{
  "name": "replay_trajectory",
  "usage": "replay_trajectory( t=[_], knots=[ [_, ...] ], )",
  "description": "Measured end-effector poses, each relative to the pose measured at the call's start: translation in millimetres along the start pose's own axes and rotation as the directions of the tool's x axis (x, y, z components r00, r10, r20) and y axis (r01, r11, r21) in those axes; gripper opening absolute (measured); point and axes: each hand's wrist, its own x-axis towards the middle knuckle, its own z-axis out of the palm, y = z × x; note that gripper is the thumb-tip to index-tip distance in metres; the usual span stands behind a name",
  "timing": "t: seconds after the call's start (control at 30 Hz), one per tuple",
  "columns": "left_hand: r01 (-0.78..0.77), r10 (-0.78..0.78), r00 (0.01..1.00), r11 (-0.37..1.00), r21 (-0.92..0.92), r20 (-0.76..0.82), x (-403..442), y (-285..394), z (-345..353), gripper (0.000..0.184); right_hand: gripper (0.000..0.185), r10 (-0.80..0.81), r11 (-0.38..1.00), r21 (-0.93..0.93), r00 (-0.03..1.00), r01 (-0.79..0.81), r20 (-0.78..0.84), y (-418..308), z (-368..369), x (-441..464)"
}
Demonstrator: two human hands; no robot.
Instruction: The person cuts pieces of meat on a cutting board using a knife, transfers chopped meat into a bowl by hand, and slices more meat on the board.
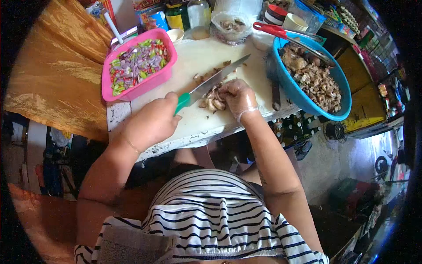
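Note:
My left hand (154,116) is closed round the green handle of a kitchen knife (213,80). Its blade slants up to the right over a white cutting board (187,57). My right hand (241,97), in a clear plastic glove, has its fingers curled down on pieces of cooked meat (214,104) beside the blade. Darker chopped bits lie along the blade's far side. To the right, a blue basin (346,94) holds a heap of chopped meat, with red-handled tongs (274,30) across its rim. At the left, a pink basin (107,81) contains sliced onions and green and red peppers.
Bottles (199,20), a can (154,18) and a plastic bag of food (230,26) line the table's back. A second, dark-handled utensil (276,97) lies beside the blue basin. Orange cloth (61,75) hangs at the left; bottles (294,130) stand below right.

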Motion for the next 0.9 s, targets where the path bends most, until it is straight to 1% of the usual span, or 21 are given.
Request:
replay_trajectory(
  t=[0.07, 0.1, 0.13, 0.2, 0.23, 0.3, 0.4, 0.43, 0.5, 0.53, 0.57, 0.67, 0.7, 0.83, 0.9],
  knots=[
    [-0.018, 0.017, 0.999, 0.999, 0.033, 0.047, -1, -14, 7, 0.035, 0.012, 0.009, 1.0, 0.027, 0.999, -0.008, -0.037, 0, 3, 1],
    [-0.017, 0.013, 0.997, 0.999, 0.042, 0.077, 0, -16, 9, 0.035, 0.012, 0.012, 0.997, 0.077, 0.999, -0.009, -0.036, 3, 4, 1],
    [-0.019, 0.013, 0.994, 0.999, 0.051, 0.108, 2, -17, 11, 0.034, 0.012, 0.023, 0.997, 0.072, 1.0, -0.021, -0.016, 5, 5, 2],
    [-0.015, 0.012, 0.996, 0.999, 0.039, 0.094, 17, -15, 19, 0.033, 0.012, 0.047, 0.997, 0.055, 0.999, -0.048, 0.019, 10, 5, 3],
    [-0.01, 0.008, 0.996, 1.0, 0.028, 0.084, 26, -13, 25, 0.033, 0.012, 0.073, 0.997, -0.002, 0.997, -0.073, 0.036, 11, 6, 1],
    [-0.06, 0.06, 0.998, 0.998, -0.007, 0.036, 51, -11, 40, 0.033, 0.012, 0.105, 0.988, -0.121, 0.993, -0.097, 0.061, 12, 7, 5],
    [-0.064, 0.064, 0.998, 0.998, 0.01, 0.023, 84, 5, 43, 0.034, 0.013, 0.07, 0.996, -0.053, 0.995, -0.067, 0.065, 21, 10, 3],
    [-0.076, 0.076, 0.997, 0.997, -0.002, 0.026, 88, 5, 42, 0.035, 0.015, -0.011, 1.0, -0.009, 1.0, 0.011, 0.001, 23, 9, -1],
    [-0.097, 0.098, 0.995, 0.995, -0.022, 0.032, 92, 6, 36, 0.037, 0.018, -0.05, 0.998, 0.033, 0.999, 0.05, 0.009, 7, -5, -5],
    [-0.091, 0.09, 0.996, 0.995, -0.029, -0.004, 87, 4, 34, 0.037, 0.02, -0.068, 0.996, 0.058, 0.998, 0.068, 0.011, 2, -10, -6],
    [-0.086, 0.084, 0.996, 0.996, -0.034, -0.035, 75, 1, 35, 0.037, 0.024, -0.167, 0.986, 0.013, 0.986, 0.167, -0.025, 2, -10, -7],
    [-0.033, 0.031, 0.998, 0.999, -0.033, -0.06, 39, -3, 28, 0.036, 0.026, -0.085, 0.996, -0.011, 0.996, 0.084, -0.025, -8, -10, -11],
    [-0.002, 0.0, 0.998, 0.999, -0.035, -0.061, 27, -3, 22, 0.036, 0.024, -0.103, 0.995, -0.018, 0.993, 0.102, -0.057, -3, -2, -10],
    [-0.006, 0.006, 1.0, 1.0, 0.011, -0.028, 1, -14, 10, 0.036, 0.022, -0.167, 0.983, 0.073, 0.984, 0.171, -0.061, -7, 3, -2],
    [0.003, -0.003, 1.0, 1.0, 0.028, -0.002, 0, -18, 9, 0.036, 0.021, -0.189, 0.981, 0.026, 0.981, 0.19, -0.047, -10, 3, 2]
  ],
)
